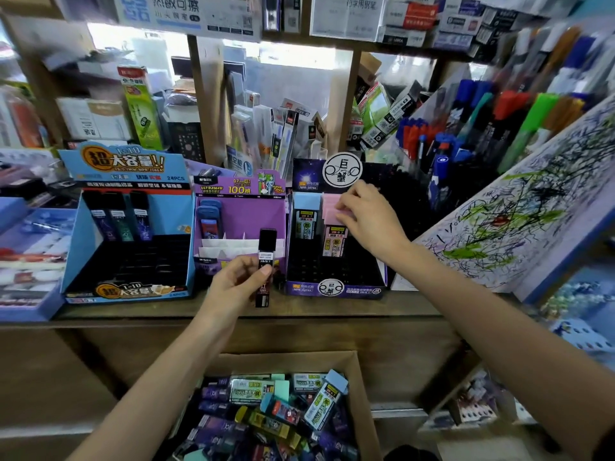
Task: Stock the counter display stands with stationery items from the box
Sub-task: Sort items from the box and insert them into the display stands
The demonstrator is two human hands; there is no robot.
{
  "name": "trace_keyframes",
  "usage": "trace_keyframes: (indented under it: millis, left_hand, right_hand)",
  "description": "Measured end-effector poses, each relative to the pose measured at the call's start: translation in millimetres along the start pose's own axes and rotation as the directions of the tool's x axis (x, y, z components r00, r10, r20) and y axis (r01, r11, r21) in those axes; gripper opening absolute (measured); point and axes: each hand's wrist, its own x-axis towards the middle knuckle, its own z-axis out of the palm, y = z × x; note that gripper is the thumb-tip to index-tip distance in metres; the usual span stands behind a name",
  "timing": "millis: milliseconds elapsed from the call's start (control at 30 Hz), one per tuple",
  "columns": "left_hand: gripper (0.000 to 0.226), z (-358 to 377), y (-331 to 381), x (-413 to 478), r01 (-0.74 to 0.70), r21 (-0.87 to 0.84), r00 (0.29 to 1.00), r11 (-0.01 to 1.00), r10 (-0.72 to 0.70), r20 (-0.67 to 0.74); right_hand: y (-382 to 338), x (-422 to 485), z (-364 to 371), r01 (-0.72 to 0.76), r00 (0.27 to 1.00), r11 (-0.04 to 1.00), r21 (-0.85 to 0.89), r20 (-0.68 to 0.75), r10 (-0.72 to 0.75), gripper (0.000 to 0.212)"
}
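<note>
Three display stands sit side by side on the wooden counter: a blue stand with three dark lead cases, a purple stand holding blue cases at its left, and a black stand with a blue-capped case and pink-capped cases. My left hand grips a black lead case upright in front of the purple stand. My right hand pinches the top of a pink-capped case standing in the black stand. Below the counter an open cardboard box holds several loose lead cases.
A slanted board covered in pen scribbles stands at the right with marker racks behind it. Packaged refills stand behind the stands. Blue trays of goods lie at the left counter edge.
</note>
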Motion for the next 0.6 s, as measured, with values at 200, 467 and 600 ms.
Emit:
trace_keyframes:
  millis: [200, 467, 600]
  left_hand:
    - [0.013, -16, 20, -2, -0.081, 0.030, 0.997, 0.996, 0.081, 0.000]
    - [0.014, -67, 41, -8, -0.142, 0.126, 0.983, 0.982, 0.155, -0.098]
    - [0.038, -119, 43, -12, -0.154, 0.470, 0.946, 0.869, 0.267, -0.184]
  right_hand:
    - [-67, 4, -14, 0.061, 0.997, 0.992, 0.114, -0.063, -0.055, 0.023]
    - [-170, 26, -6, -0.255, 0.962, 0.534, 0.806, 0.268, 0.055, 0.016]
    - [-194, 48, 7, -0.236, 0.969, 0.471, 0.850, 0.240, 0.053, 0.010]
